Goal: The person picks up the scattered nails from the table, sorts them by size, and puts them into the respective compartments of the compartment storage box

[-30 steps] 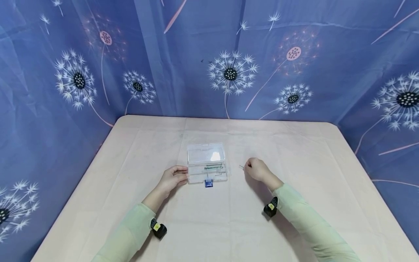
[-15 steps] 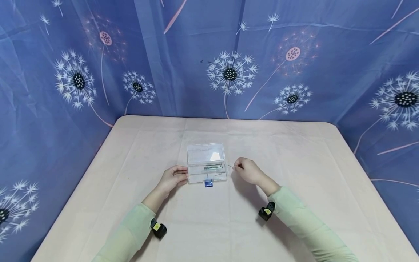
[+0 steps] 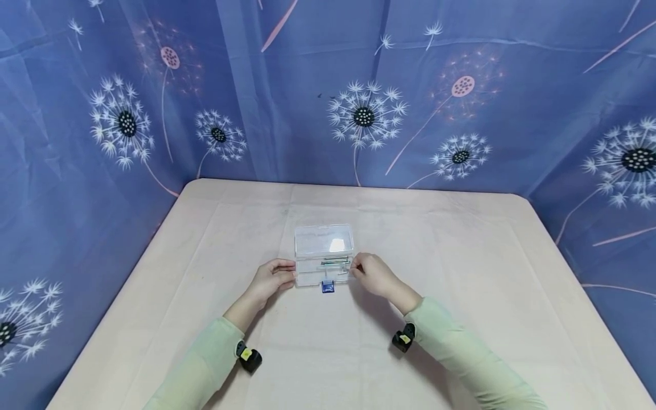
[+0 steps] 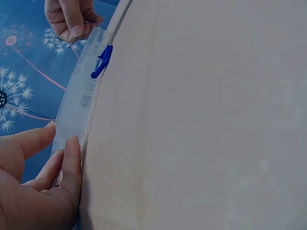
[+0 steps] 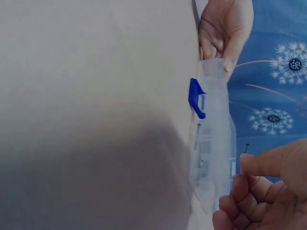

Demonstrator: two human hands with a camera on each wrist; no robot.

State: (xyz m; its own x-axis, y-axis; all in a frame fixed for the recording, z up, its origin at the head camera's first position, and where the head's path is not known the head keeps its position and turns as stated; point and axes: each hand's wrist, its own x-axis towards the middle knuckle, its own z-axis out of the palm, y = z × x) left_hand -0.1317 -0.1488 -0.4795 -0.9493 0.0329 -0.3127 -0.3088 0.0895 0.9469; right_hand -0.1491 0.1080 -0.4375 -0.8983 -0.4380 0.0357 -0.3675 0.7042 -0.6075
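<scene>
A clear plastic box [image 3: 308, 266] lies on the table with its lid [image 3: 318, 239] swung back. Several long thin nails [image 3: 335, 261] lie in its rear compartment, and small thin pieces are at the front right. My left hand [image 3: 267, 280] holds the box's left end between thumb and fingers. Above the box's right end, my right hand [image 3: 376, 274] pinches a small nail [image 5: 247, 148] between thumb and forefinger. Its flat head sticks out past the fingertips in the right wrist view; the rest is hidden by the fingers.
A blue latch [image 3: 328, 286] hangs open at the box's front edge. The table [image 3: 461, 245] has a pale cloth cover. Behind and beside it hangs a blue curtain [image 3: 297, 114] printed with dandelions.
My right hand has moved left with the nail, from beside the box to its right end. My left hand and the box stay where they were.
</scene>
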